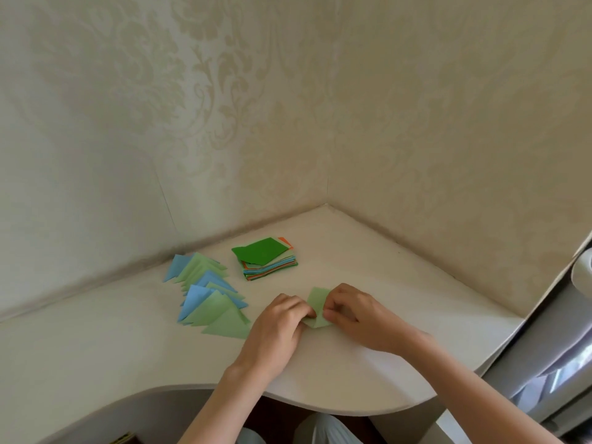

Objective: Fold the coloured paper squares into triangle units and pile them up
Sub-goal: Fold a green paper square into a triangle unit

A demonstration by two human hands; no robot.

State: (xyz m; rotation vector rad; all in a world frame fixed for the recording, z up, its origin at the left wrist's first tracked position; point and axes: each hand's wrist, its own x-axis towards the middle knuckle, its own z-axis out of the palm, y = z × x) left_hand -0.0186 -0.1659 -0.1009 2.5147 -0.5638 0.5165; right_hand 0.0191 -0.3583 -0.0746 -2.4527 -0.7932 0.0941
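Right, a pale green paper piece (pixel 317 307) sits on the white corner desk (pixel 400 277), just beside the near edge's middle, caught between both hands. It looks partly folded: one flap stands up and leans away toward the wall corner, a lower flap lies flat by the fingertips. Its long axis runs from the person outward, tilted slightly right. The left hand (pixel 282 318) has its fingers curled, tips pressing and pinching the paper's left edge; the right hand (pixel 349 310) curls round the right edge, thumb and fingertips pinching it. The crease itself is hidden under the fingers, so the exact fold cannot be made out.

Left of the hands, an overlapping row of folded triangles (pixel 208 293), pale green and light blue, fans back toward the wall, points mostly aimed away and right. Behind them, near the wall, the stack of unfolded squares (pixel 267 262) shows dark green on top, with orange, blue and green edges below. Patterned cream wallpaper (pixel 224 107) rises behind.
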